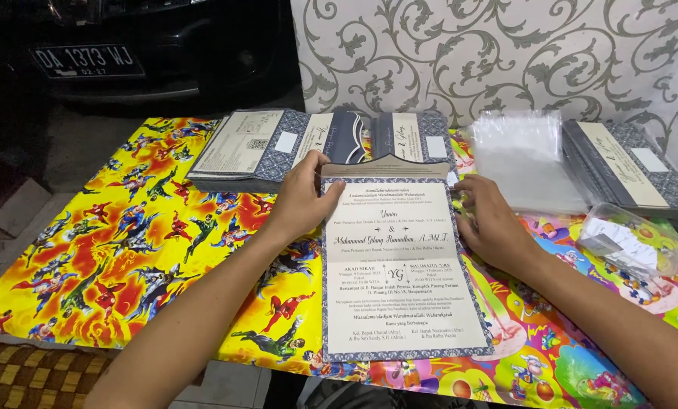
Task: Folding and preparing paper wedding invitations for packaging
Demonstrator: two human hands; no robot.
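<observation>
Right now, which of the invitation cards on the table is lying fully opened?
The invitation card between the left hand and right hand: it lies unfolded, printed inside upward. The stacked cards behind remain folded shut.

Lighting is artificial and uneven. The bench cover (127, 250) and the open card (399, 265) are brightly and evenly lit, apparently from above and in front. The area from 9 to 12 o'clock falls into deep shadow, with the parked vehicle (142, 45) barely readable. Soft shadows lie just under both forearms. Mild glare shows on the clear plastic sleeves (524, 155) at 2 o'clock. Focus is sharp at centre; the bottom edge is slightly soft, with mild wide-angle stretching at the corners.
</observation>
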